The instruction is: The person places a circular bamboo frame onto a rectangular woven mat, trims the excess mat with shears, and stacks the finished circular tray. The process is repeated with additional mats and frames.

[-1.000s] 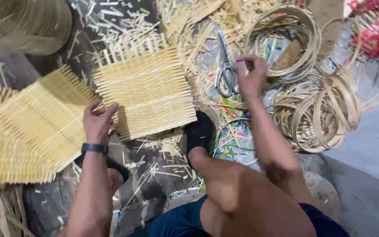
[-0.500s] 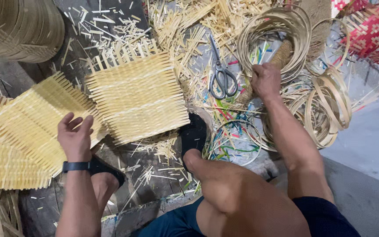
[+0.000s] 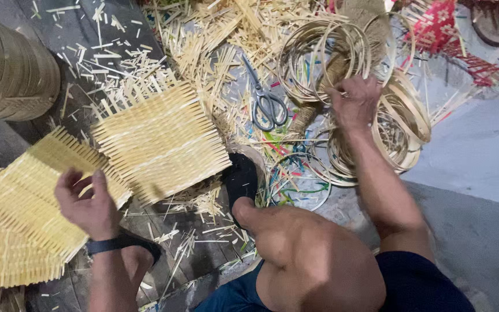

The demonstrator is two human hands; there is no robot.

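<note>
The right hand (image 3: 354,104) has left the scissors (image 3: 265,99), which lie untouched at upper centre, and now rests with fingers curled on the bamboo rings (image 3: 402,124) at upper right; whether it grips one I cannot tell. The left hand (image 3: 88,205) has loosened, fingers half open, touching the woven mat (image 3: 24,196) at lower left.

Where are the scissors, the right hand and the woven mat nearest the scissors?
scissors (image 3: 264,99): head view, on the pivot.
right hand (image 3: 354,104): head view, back of the hand.
woven mat (image 3: 160,138): head view, middle of the weave.
</note>
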